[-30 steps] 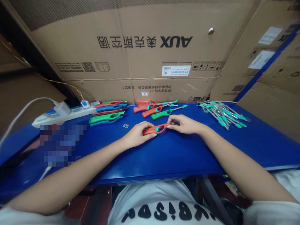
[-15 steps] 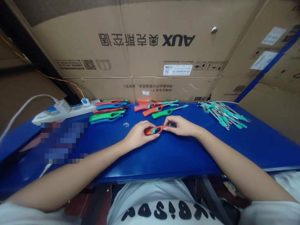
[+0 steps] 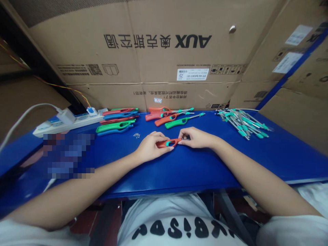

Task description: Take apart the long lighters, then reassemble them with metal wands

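Note:
My left hand [image 3: 151,147] is wrapped round the handle of an orange-red utility lighter [image 3: 174,142] with a teal trigger, held low over the table's middle. At the lighter's front end, the fingertips of my right hand [image 3: 194,137] are pinched together. A bit of something dark shows among those fingers; what it is stays hidden. Just beyond my hands lie lighters with metal tubes, among them a green lighter [image 3: 176,123] and an orange lighter [image 3: 167,119]. Small pale metal bits [image 3: 136,135] rest left of my left hand.
Several lighter bodies without tubes [image 3: 116,126] are stacked at the back left, beside a white power strip [image 3: 69,120] with cables. A pile of metal lighter tubes [image 3: 243,123] with teal pieces lies at the back right. Cardboard [image 3: 153,20] walls the blue table [image 3: 256,160].
The whole view has shifted slightly. Both hands keep hold at the same lighter, and my right fingertips have barely moved at its front end.

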{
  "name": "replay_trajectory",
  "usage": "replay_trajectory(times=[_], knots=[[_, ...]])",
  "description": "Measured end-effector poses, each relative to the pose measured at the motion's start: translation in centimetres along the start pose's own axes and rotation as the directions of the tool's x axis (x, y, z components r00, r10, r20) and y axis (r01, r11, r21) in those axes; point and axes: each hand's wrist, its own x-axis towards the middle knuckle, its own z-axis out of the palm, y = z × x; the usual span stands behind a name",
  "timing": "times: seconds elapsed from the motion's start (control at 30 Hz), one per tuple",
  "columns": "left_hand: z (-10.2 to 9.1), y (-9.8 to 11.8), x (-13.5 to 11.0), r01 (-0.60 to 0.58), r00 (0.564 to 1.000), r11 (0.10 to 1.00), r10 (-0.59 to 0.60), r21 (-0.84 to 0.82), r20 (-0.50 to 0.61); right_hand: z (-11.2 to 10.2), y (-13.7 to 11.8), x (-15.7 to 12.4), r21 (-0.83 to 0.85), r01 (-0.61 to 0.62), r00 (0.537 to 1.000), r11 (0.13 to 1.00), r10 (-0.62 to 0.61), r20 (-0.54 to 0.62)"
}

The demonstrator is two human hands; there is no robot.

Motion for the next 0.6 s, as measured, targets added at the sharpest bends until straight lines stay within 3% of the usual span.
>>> replay_trajectory(times=[0.23, 0.4, 0.6], knots=[[0.15, 0.07, -0.08, -0.018, 1.0, 1.0, 0.018, 0.015, -0.011, 0.11, -0.37, 0.07, -0.017, -0.03, 0.999, 0.999, 0.03, 0.016], [0.19, 0.35, -0.19, 0.047, 0.998, 0.999, -0.048, -0.004, -0.04, 0.07, -0.44, 0.1, -0.027, -0.022, 1.0, 0.999, 0.022, 0.011], [0.02, 0.46, -0.13, -0.024, 0.999, 0.997, 0.026, 0.072, -0.028, -0.34, -0.28, -0.29, 0.009, 0.063, 0.998, 0.998, -0.063, 0.014]])
